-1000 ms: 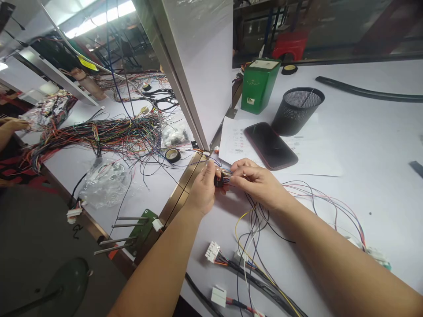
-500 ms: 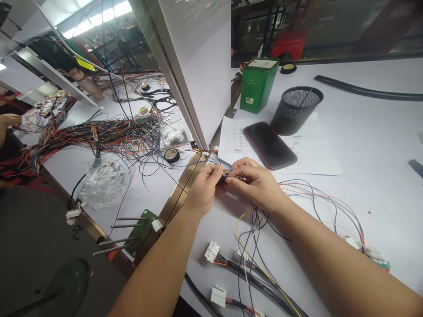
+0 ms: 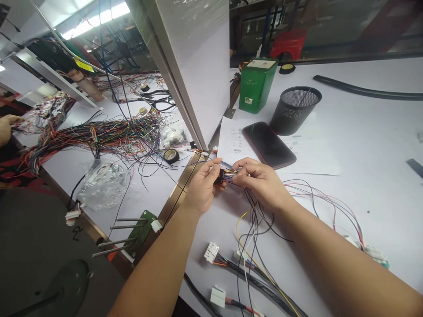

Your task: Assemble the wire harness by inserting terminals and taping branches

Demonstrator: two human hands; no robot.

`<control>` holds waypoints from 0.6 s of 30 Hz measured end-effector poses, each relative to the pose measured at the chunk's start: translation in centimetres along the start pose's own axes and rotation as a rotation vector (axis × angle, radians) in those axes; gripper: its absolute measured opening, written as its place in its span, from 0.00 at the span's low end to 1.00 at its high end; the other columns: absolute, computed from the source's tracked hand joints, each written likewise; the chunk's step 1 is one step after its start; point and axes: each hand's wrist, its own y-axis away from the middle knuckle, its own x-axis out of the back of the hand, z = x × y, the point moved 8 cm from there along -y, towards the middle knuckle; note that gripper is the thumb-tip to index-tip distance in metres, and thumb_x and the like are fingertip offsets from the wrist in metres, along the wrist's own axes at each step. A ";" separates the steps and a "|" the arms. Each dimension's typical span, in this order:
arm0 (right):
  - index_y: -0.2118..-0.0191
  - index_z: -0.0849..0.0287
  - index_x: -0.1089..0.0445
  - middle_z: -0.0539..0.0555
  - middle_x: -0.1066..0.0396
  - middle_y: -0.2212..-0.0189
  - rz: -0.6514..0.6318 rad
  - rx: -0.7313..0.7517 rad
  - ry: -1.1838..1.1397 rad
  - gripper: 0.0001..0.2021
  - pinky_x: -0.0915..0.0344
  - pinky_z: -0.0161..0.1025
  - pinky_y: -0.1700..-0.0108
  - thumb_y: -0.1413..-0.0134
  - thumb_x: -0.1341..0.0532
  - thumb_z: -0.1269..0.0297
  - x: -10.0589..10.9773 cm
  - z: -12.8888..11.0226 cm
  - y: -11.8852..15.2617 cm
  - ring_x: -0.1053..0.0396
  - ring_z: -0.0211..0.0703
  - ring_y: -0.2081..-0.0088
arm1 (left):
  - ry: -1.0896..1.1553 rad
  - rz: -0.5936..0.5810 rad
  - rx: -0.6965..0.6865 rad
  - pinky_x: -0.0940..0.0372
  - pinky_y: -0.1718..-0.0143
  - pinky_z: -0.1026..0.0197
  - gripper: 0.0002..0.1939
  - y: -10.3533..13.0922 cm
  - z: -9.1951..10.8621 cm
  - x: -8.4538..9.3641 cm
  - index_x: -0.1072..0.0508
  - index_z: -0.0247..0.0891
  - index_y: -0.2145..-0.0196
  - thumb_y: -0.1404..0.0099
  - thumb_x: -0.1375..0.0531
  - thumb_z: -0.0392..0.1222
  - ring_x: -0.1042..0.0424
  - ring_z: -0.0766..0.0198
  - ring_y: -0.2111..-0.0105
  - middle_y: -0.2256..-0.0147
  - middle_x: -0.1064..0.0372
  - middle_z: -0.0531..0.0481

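Note:
Between the thumb and fingers of my left hand (image 3: 204,185) is a small black connector (image 3: 219,176). Several thin wires (image 3: 228,175) run out of its right side. My right hand (image 3: 259,180) pinches these wires a short way from the connector; the exact wire between the fingertips is hard to make out. Below the hands, loose dark, white and yellow wires (image 3: 254,220) hang down onto the table. Nearer to me lie a white multi-pin connector (image 3: 211,252) on a sleeved cable and another white connector (image 3: 218,296).
Beyond my hands lie a phone (image 3: 269,145) and printed sheets (image 3: 228,136), with a mesh cup (image 3: 295,110) and green bin (image 3: 258,86) behind. A panel post (image 3: 185,75) rises at centre. Left are a wire bundle (image 3: 109,136), tape roll (image 3: 171,155) and pegged green board (image 3: 140,231). Another person's hand (image 3: 7,127) shows far left.
My right hand has shifted slightly right, away from the connector, so more of the connector and its wires shows. The left hand stays nearly in place.

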 end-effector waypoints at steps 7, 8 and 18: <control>0.80 0.59 0.31 0.51 0.32 0.64 -0.002 -0.009 0.016 0.09 0.40 0.38 0.66 0.53 0.36 0.65 -0.1 -0.1 0.0 0.36 0.38 0.69 | 0.029 0.005 0.002 0.36 0.76 0.68 0.13 -0.1 0.0 0.1 0.28 0.39 0.59 0.41 0.35 0.45 0.33 0.71 0.77 0.72 0.32 0.54; 0.80 0.59 0.31 0.51 0.32 0.64 -0.007 -0.008 0.019 0.09 0.40 0.38 0.66 0.53 0.36 0.65 -0.1 -0.1 0.0 0.36 0.38 0.69 | 0.028 0.007 0.001 0.36 0.76 0.68 0.13 -0.2 0.0 0.1 0.28 0.39 0.59 0.40 0.35 0.45 0.33 0.71 0.77 0.72 0.32 0.54; 0.80 0.58 0.31 0.51 0.32 0.65 0.018 0.004 0.097 0.09 0.40 0.40 0.61 0.52 0.37 0.64 0.0 -0.4 0.0 0.34 0.40 0.66 | -0.018 -0.012 0.018 0.38 0.77 0.69 0.12 -0.2 -0.2 0.1 0.29 0.39 0.58 0.39 0.36 0.44 0.33 0.71 0.78 0.73 0.32 0.54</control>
